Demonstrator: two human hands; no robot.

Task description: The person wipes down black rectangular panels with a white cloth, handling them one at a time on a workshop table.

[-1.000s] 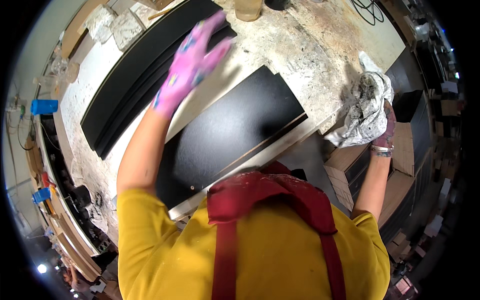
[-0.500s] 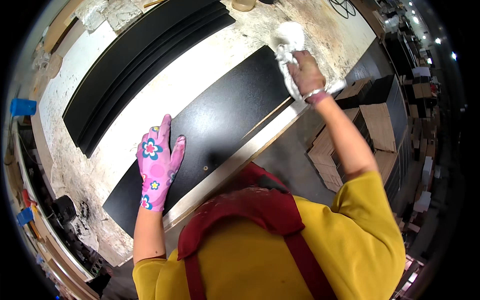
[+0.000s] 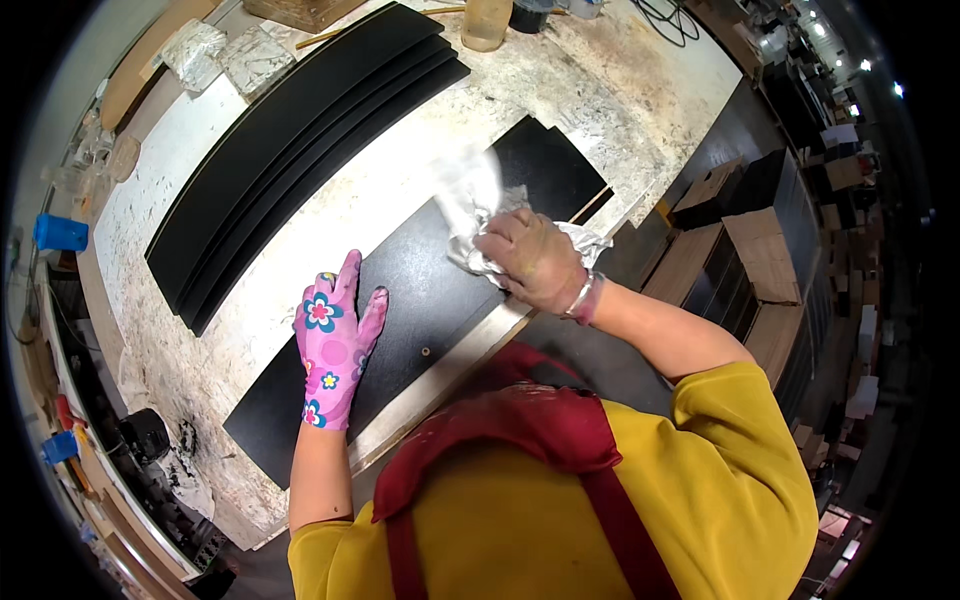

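A long black panel (image 3: 415,290) lies along the near edge of the worktable, with a small round hole near its front side. My left hand (image 3: 335,345), in a pink flowered glove, rests flat on the panel's left part with fingers stretched out. My right hand (image 3: 540,262) is closed around a crumpled white rag (image 3: 475,215) and presses it on the panel right of its middle. Part of the rag is smeared by motion. The bare right hand looks stained, and a bracelet circles its wrist. Beyond the rag the panel's right end shows, with another black edge beneath it.
Several black panels (image 3: 300,150) lie stacked farther back on the stained white worktable (image 3: 640,100). Behind them stand a jar (image 3: 487,22) and a dark cup (image 3: 530,14). A blue cup (image 3: 62,233) is at the far left. Black-faced boards (image 3: 765,250) are piled beyond the table's right side.
My right hand has slid the rag from the panel's right end back toward its middle. My left hand stays on the panel; the whole view has shifted slightly.
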